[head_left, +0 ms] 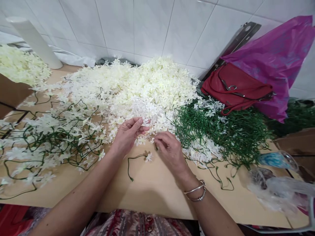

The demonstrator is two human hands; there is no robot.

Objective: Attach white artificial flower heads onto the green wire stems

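Between the thumb and fingers of my left hand (131, 132) is a small white artificial flower (145, 122). My right hand (168, 147) is just to its right, fingers pinched together; a bit of dark green shows at the fingertips, too small to name for certain. Below the hands, one white flower on a green stem (130, 162) lies on the table. Loose white and cream blossoms (152, 82) are heaped behind my hands. A tangle of green stems (197, 123) lies on the right, and flowers joined to green stems (61, 137) are spread on the left.
A red handbag (236, 85) and a purple plastic bag (280, 62) stand at the back right against the tiled wall. On the right are a blue-patterned glass (278, 160) and clear plastic bags (283, 188). A white roll (36, 44) stands at the back left, near a cardboard box (12, 93).
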